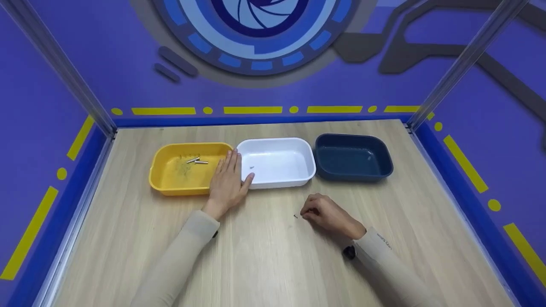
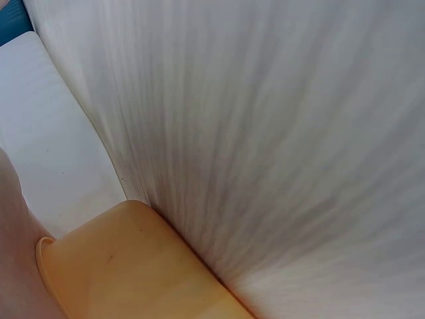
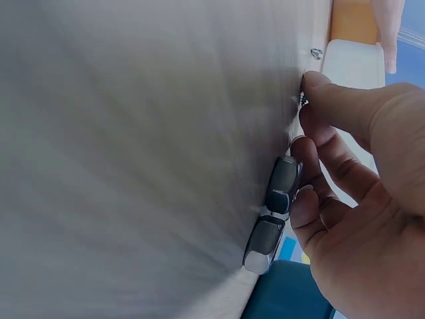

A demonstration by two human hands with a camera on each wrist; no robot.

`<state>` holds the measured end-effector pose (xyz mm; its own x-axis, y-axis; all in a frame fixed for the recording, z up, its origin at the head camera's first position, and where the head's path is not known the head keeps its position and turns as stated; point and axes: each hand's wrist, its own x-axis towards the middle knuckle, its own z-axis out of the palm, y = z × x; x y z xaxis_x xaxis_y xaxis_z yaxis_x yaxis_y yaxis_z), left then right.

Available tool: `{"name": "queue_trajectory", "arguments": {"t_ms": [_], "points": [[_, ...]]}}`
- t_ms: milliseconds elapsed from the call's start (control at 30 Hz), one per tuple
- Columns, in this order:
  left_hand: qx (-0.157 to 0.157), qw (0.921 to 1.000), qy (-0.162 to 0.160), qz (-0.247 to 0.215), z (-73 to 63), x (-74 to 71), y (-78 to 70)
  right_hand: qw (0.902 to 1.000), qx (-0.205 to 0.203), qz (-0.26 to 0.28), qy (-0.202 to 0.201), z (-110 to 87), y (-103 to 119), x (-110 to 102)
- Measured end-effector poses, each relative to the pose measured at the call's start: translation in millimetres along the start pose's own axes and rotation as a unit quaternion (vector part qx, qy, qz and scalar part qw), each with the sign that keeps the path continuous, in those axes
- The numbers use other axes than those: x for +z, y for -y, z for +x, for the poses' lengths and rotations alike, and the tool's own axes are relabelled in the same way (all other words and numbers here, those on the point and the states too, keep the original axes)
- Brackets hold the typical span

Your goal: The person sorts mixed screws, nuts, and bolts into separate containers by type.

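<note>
My left hand (image 1: 227,181) rests with straight fingers over the adjoining rims of the yellow tray (image 1: 160,187) and the white tray (image 1: 294,184). Above the tabletop, in front of the white tray, my right hand (image 1: 328,215) has curled fingers. In the right wrist view its thumb and forefinger pinch a small screw (image 3: 303,100), mostly hidden by the fingertips. Another small screw (image 1: 295,216) lies on the table just left of that hand. Two dark grey blocks (image 3: 284,179) show beside the other curled fingers; what they are, I cannot tell.
Several metal pins (image 1: 200,162) and darker small pieces lie in the yellow tray. One small screw (image 1: 251,167) is inside the white tray. A dark blue tray (image 1: 354,177) stands at the right end of the row. Blue walls enclose the wooden table (image 1: 264,256).
</note>
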<state>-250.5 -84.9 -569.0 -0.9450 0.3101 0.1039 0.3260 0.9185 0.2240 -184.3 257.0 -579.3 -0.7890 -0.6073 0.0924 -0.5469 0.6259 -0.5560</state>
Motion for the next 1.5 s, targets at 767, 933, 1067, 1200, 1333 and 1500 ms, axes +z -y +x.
{"name": "queue_trajectory", "arguments": {"t_ms": [767, 933, 1067, 1200, 1333, 1500], "points": [[0.003, 0.9999, -0.012, 0.002, 0.7, 1.0, 2.0, 0.9994, -0.026, 0.01, -0.019, 10.8, 10.5, -11.9], [0.001, 1.0, -0.007, -0.004, 1.1, 0.3, 1.4, 0.999, -0.033, 0.003, -0.031, 16.8, 15.1, -19.9], [0.001, 1.0, -0.005, -0.008, 0.6, -0.4, 0.3, 0.9993, -0.023, 0.004, -0.031, 22.3, 18.8, -25.7], [0.003, 0.9999, -0.005, -0.013, -0.2, 0.1, 0.3, 0.9991, -0.022, 0.011, -0.034, 28.9, 24.0, -31.2], [0.005, 0.9999, -0.009, -0.009, -0.6, 1.4, 1.1, 0.998, -0.043, 0.011, -0.045, 36.7, 27.6, -35.2], [0.004, 1.0, -0.007, 0.0, 0.5, 1.3, 0.4, 0.9953, -0.07, 0.013, -0.065, 47.7, 31.4, -41.4]]}}
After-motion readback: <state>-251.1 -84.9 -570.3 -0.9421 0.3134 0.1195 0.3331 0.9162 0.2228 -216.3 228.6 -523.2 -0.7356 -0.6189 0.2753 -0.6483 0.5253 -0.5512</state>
